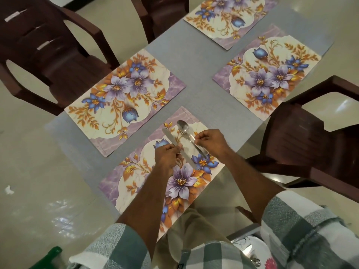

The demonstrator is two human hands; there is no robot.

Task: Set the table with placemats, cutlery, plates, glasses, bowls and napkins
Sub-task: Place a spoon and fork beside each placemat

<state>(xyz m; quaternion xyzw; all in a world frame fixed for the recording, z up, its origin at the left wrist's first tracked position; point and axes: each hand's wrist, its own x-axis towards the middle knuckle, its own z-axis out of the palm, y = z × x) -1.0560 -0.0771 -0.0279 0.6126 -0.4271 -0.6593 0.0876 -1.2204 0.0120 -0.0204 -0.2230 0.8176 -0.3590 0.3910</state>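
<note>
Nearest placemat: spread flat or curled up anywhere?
Spread flat. The nearest placemat lies level on the table; its visible edges sit flush. The arms hide part of it.

head camera looks steeply down at table (194, 61)

Both forearms outstretched, left hand (167, 154) and right hand (210, 141) each in a closed pinching grip.

Over the near placemat (180, 181), the left hand (167, 154) pinches a knife (175, 145) while the right hand (210, 141) grips a spoon (183, 126) and fork (overlapping, hard to separate). Three more floral placemats lie farther across the glass table (194, 61).
</note>
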